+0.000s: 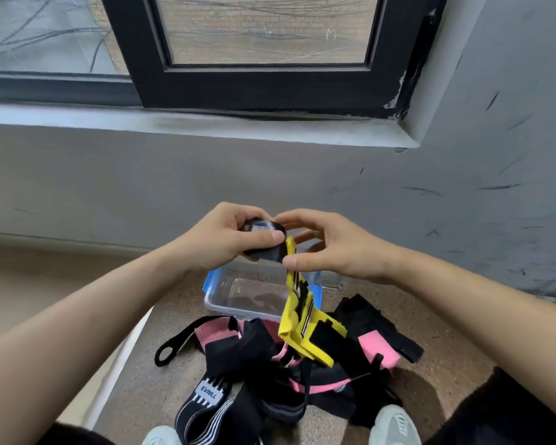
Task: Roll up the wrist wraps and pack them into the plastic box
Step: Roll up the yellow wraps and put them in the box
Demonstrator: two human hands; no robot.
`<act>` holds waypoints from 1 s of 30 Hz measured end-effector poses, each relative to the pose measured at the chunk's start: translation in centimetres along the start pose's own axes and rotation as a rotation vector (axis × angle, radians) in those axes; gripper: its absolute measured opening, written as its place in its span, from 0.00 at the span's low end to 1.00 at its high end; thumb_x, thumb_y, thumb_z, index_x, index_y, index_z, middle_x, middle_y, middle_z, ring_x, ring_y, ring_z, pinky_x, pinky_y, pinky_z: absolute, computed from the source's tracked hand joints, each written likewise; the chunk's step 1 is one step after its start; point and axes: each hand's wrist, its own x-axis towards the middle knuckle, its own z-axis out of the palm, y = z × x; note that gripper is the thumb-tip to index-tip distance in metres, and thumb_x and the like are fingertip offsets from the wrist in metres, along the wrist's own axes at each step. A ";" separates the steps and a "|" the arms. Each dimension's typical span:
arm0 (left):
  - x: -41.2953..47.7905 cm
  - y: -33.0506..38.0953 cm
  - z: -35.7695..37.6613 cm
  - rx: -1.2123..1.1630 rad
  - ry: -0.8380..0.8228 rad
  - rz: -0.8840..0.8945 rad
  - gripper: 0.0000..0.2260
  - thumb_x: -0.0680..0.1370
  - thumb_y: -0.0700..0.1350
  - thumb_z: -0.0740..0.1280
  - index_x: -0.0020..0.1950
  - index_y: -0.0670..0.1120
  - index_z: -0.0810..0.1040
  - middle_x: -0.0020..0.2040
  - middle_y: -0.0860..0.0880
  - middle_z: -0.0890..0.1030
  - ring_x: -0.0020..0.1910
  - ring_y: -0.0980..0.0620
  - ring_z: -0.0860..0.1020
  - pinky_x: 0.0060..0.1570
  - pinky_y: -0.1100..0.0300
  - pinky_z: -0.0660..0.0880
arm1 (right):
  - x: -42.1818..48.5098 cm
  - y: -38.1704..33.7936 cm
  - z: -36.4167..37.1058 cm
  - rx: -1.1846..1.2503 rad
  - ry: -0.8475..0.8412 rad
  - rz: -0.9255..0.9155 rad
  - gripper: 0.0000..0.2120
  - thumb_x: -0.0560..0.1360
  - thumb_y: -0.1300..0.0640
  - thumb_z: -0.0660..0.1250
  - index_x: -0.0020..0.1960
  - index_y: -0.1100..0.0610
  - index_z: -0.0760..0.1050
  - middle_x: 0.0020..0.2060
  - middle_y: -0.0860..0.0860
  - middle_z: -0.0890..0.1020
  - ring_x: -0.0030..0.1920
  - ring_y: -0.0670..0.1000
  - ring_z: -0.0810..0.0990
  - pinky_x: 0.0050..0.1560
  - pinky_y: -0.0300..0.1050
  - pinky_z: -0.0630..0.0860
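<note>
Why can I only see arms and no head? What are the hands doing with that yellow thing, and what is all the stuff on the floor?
The camera sits on the person's head and looks down, so you see what they see: their own two arms. No machine here, just hands. The left hand grips the rolled-up end of a yellow and black wrist wrap, and the right hand pinches the strap beside the roll. The rest of it hangs down. Below, on the floor, stands a clear plastic box, open on top. In front of it lies a pile of black and pink wraps, not yet rolled. At the bottom are the person's shoes.
</note>
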 end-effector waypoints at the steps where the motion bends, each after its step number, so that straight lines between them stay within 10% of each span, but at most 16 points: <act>1: 0.0 0.0 0.2 -0.055 0.045 -0.011 0.07 0.78 0.45 0.72 0.51 0.41 0.84 0.42 0.46 0.84 0.42 0.52 0.83 0.45 0.59 0.78 | -0.1 -0.1 0.6 0.002 0.018 0.006 0.29 0.72 0.50 0.78 0.70 0.43 0.71 0.64 0.38 0.78 0.65 0.38 0.76 0.61 0.39 0.77; 10: -0.4 0.3 0.0 -0.302 0.144 -0.072 0.07 0.80 0.43 0.69 0.52 0.40 0.84 0.42 0.46 0.83 0.40 0.54 0.81 0.40 0.65 0.78 | -0.1 -0.4 1.0 -0.007 0.176 -0.010 0.35 0.68 0.49 0.80 0.72 0.48 0.73 0.62 0.43 0.80 0.61 0.41 0.78 0.59 0.42 0.78; 15: -0.5 -0.1 -0.5 -0.308 0.090 -0.070 0.09 0.71 0.41 0.77 0.49 0.42 0.83 0.44 0.45 0.85 0.42 0.52 0.82 0.41 0.64 0.78 | -0.2 -0.5 0.2 0.290 0.137 -0.056 0.29 0.71 0.67 0.77 0.70 0.58 0.73 0.48 0.51 0.84 0.47 0.46 0.82 0.51 0.40 0.79; 21: 0.0 0.0 0.2 -0.521 0.155 -0.075 0.09 0.72 0.40 0.71 0.50 0.40 0.83 0.43 0.45 0.85 0.40 0.52 0.84 0.41 0.62 0.81 | -0.3 -0.4 -0.5 0.085 0.247 -0.084 0.35 0.69 0.62 0.81 0.71 0.48 0.71 0.64 0.46 0.78 0.55 0.46 0.83 0.54 0.47 0.82; 30: 0.0 -0.2 0.4 -0.362 0.296 0.050 0.08 0.70 0.44 0.78 0.45 0.47 0.82 0.43 0.48 0.84 0.43 0.52 0.81 0.47 0.59 0.79 | -0.6 -0.6 0.0 0.252 0.270 -0.147 0.11 0.77 0.67 0.71 0.58 0.59 0.83 0.49 0.60 0.87 0.44 0.51 0.85 0.41 0.45 0.82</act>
